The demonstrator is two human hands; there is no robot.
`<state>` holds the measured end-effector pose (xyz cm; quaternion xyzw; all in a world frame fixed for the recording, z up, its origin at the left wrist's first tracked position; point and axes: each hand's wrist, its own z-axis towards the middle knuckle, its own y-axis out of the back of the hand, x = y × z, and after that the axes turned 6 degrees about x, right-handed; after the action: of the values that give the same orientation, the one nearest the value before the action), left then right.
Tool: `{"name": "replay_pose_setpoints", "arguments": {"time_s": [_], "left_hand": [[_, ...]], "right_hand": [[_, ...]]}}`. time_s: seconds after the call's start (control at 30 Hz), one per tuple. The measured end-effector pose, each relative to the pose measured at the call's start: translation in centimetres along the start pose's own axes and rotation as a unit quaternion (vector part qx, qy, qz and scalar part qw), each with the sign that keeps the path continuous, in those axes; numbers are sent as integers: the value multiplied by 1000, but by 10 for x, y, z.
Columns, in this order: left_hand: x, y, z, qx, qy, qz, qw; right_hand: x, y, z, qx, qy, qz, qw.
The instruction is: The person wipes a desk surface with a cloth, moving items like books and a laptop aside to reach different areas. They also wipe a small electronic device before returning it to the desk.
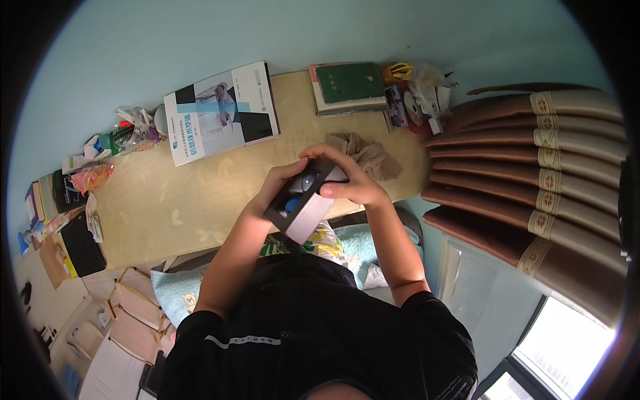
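Observation:
Both my hands hold a small black-and-silver box (308,218) above the table. Its dark open or windowed face shows a shiny grey rounded object (308,182) and a blue rounded object (292,205); what they are cannot be made out. My left hand (275,186) grips the left side, thumb and fingers reaching the far end. My right hand (352,177) wraps the far right corner, its thumb pressed on the pale side. Just behind the right hand, a crumpled beige cloth (377,159) lies on the wooden table (165,200).
A large book (222,112) leans or lies by the wall. Stacked notebooks (350,82) and bagged clutter (425,95) fill the back right corner. Brown curtains (490,150) hang at the right. A black flat item (83,245) and packets (92,177) occupy the left end.

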<state>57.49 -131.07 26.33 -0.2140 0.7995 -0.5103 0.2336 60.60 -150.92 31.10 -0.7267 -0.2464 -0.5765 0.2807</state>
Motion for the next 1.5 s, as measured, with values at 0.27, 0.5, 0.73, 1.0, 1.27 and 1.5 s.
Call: {"name": "replay_pose_setpoints", "arguments": {"time_s": [0.27,0.5,0.73,1.0,1.27,1.5], "left_hand": [[1,103,3,-296,-123,283,904],[32,200,19,-386,-24,270,881],[52,219,41,-467,-98,393,786],[54,218,16,-303,-81,483,817],[66,199,-40,-317,-70,569,755],[83,189,-98,-244,-20,522,817]], "right_hand": [[-9,66,85,-235,-62,-369,897],[-12,87,180,-344,-77,-577,737],[-56,73,210,-400,-143,-512,747],[-68,55,224,-427,-114,-548,710],[-86,110,95,-441,65,-487,751],[-169,57,-27,-281,-58,-662,692]]}}
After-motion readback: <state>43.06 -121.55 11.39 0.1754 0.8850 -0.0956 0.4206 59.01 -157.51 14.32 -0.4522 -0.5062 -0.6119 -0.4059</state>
